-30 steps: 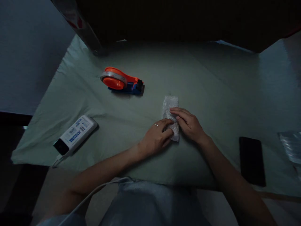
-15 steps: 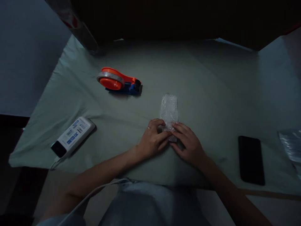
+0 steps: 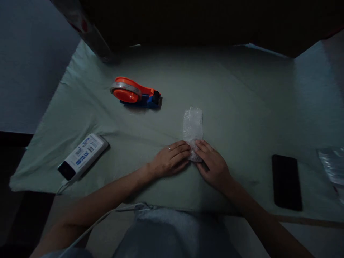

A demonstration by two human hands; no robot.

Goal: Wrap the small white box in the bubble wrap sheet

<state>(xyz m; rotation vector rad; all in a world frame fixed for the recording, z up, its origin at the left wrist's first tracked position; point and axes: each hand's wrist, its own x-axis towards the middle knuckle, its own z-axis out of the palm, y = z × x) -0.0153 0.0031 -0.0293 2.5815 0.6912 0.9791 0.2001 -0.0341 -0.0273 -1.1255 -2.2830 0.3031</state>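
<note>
A narrow strip of clear bubble wrap [image 3: 192,123] lies flat on the cloth, its near part bunched or folded between my hands. At its left edge rests my left hand [image 3: 170,157], fingers extended side by side and fingertips touching the wrap; a ring shows on one finger. My right hand [image 3: 213,163] holds the right side of the near part, fingertips on top and thumb lower down by the near edge. Whether anything is inside the wrap cannot be made out.
An orange and blue tape dispenser [image 3: 137,93] stands beyond my hands to the left. A white power bank [image 3: 83,156] with a cable lies at left, a black phone [image 3: 287,182] at right. Clear plastic packaging [image 3: 331,165] sits at the right edge. A dark panel [image 3: 188,21] borders the back.
My left hand's fingers have straightened from a curled pinch and drawn slightly left, uncovering more of the wrap's near end. My right hand stays on the wrap almost unmoved.
</note>
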